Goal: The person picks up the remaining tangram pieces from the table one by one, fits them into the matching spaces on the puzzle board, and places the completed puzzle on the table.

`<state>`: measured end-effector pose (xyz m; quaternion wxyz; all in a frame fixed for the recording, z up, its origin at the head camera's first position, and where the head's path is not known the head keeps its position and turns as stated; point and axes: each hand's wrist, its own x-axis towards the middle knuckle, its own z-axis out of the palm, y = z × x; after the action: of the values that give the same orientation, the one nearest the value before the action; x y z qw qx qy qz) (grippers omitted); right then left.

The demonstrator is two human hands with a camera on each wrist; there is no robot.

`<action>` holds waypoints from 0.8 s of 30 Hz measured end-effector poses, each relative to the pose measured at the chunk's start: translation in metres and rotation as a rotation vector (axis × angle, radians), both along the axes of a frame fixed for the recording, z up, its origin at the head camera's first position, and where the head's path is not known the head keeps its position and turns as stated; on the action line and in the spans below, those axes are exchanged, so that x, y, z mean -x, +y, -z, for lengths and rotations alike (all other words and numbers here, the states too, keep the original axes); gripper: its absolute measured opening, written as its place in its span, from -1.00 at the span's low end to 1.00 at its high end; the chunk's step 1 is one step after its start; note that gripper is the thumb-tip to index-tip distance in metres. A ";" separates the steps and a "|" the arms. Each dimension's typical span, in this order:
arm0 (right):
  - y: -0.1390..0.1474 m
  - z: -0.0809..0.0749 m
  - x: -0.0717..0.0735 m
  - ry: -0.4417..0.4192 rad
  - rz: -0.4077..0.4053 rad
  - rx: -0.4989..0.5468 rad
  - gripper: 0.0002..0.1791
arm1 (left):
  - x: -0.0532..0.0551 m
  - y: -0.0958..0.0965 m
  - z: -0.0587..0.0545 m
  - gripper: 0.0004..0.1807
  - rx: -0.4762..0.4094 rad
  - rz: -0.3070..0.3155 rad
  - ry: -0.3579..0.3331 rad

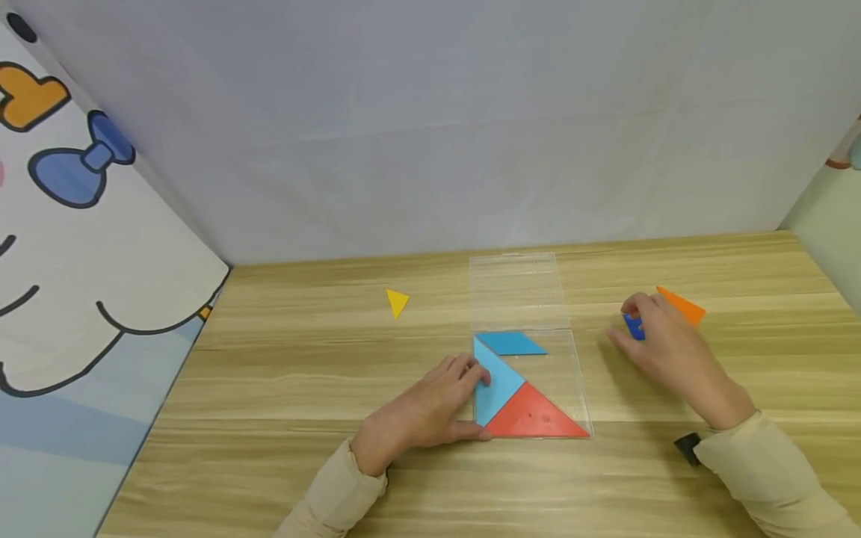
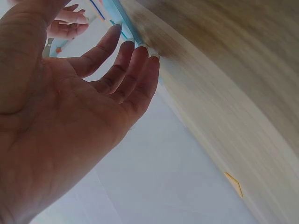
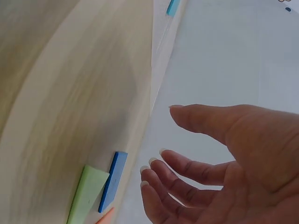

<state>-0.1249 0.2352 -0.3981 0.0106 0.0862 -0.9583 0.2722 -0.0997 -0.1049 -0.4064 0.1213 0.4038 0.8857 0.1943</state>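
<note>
My left hand [image 1: 433, 402] rests at the left edge of a clear plastic tray [image 1: 561, 377], its fingertips at a light blue triangle [image 1: 496, 388]. Below that lies a red triangle [image 1: 538, 418], and above it a teal-blue parallelogram [image 1: 513, 344], both in the tray. To the right, my right hand [image 1: 666, 355] hovers over a dark blue tile [image 1: 632, 326], partly hiding it. In the right wrist view, the fingers and thumb stand apart with nothing between them. A light green tile [image 3: 88, 191] stands out there beside the blue one; the hand hides it in the head view.
An orange tile [image 1: 682, 306] lies just beyond my right hand. A small yellow triangle [image 1: 397, 302] is on the wooden table [image 1: 289, 373], left of the tray. A pale wall [image 1: 430, 149] rises behind the table, with a cartoon-printed panel [image 1: 134, 254] at the left.
</note>
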 end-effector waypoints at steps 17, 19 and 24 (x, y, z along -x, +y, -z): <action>0.023 0.004 0.005 -0.012 0.107 -0.064 -0.39 | 0.001 0.000 0.001 -0.37 0.003 -0.001 0.003; 0.024 0.005 0.005 -0.015 0.112 -0.070 -0.38 | 0.001 0.000 0.001 -0.37 0.006 -0.003 -0.001; 0.025 0.010 0.006 -0.019 0.110 -0.089 -0.39 | 0.001 0.000 0.001 -0.38 0.007 -0.006 -0.006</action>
<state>-0.1311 0.2605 -0.4081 0.0126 0.0312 -0.9729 0.2290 -0.1003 -0.1051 -0.4076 0.1248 0.4000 0.8873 0.1928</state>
